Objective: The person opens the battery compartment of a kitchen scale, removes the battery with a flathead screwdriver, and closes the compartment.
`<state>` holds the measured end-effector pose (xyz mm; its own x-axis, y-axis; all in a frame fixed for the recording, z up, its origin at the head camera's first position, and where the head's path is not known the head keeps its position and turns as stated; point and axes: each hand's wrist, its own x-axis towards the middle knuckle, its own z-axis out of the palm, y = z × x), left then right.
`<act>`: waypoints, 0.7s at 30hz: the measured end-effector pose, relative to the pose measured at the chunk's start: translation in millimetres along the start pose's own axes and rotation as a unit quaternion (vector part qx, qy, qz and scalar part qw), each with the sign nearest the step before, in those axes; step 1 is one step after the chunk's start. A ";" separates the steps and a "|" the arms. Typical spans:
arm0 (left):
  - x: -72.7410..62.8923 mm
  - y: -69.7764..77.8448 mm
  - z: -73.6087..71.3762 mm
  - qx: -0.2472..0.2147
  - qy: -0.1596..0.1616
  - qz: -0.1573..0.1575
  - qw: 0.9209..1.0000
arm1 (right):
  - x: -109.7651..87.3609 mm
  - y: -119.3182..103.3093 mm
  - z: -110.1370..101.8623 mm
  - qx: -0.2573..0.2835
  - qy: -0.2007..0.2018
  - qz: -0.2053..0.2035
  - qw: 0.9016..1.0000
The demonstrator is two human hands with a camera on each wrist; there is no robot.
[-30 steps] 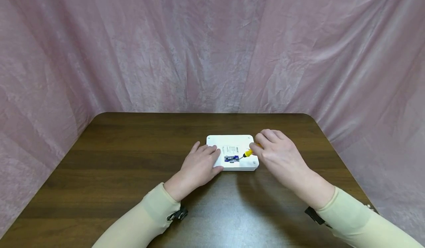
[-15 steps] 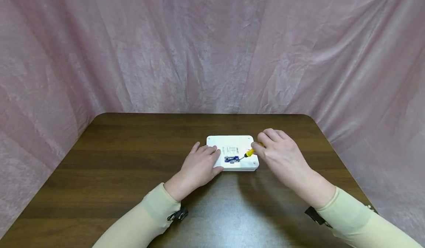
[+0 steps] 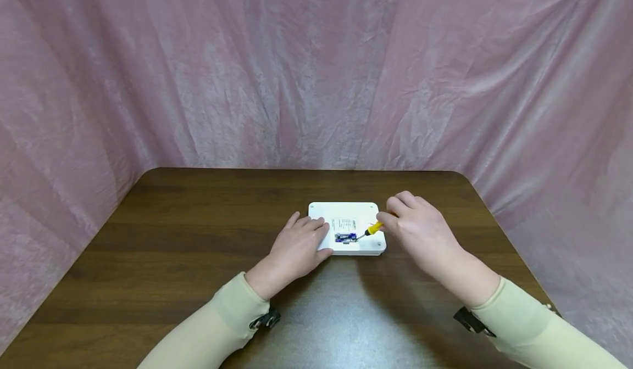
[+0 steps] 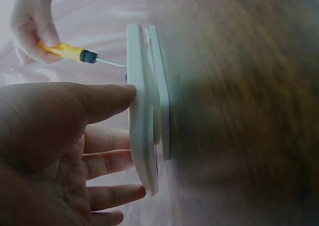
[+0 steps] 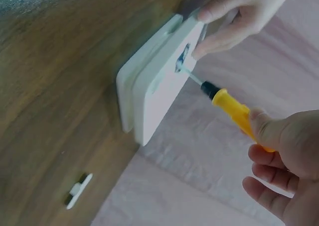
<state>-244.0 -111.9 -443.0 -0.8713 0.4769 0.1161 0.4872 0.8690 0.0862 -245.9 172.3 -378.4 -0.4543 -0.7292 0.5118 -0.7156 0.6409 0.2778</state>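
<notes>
A flat white device [image 3: 368,210] with rounded corners lies on the table, its labelled side up. It has a small open battery compartment [image 3: 345,238] holding a blue battery. My left hand [image 3: 299,244] rests on the device's left side with fingers fairly straight and the thumb at the near edge. In the right wrist view, a screwdriver [image 5: 232,109] with a yellow handle and black collar is pinched between the thumb and fingers of my right hand [image 5: 294,161]. Its thin metal shaft slants down, the tip right at the compartment's right end.
A small white plastic piece [image 5: 79,190] lies on the brown wooden table [image 3: 198,221], to the right of the device; my right arm hides it in the head view. Pink curtains [image 3: 296,72] hang behind and beside the table.
My right hand has shifted slightly right with the screwdriver, whose tip stays at the compartment's right end. The left hand and the device look almost unmoved.
</notes>
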 end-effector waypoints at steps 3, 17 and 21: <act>-0.1 0.4 0.0 -0.001 0.000 -0.001 1.000 | -5.1 6.4 4.3 0.034 0.014 0.021 0.999; -0.2 -1.0 0.4 0.004 -0.008 -0.009 1.000 | -27.2 17.5 16.7 0.091 0.016 0.100 0.991; 1.0 -0.4 -0.9 0.008 -0.005 -0.013 1.000 | -30.7 18.6 18.4 0.085 0.023 0.103 0.991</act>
<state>-245.0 -111.9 -442.1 -0.8838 0.4562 0.1033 0.4641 0.8828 0.0724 -255.0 202.2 -403.9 -0.5783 -0.5736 0.5802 -0.6917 0.7218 0.0242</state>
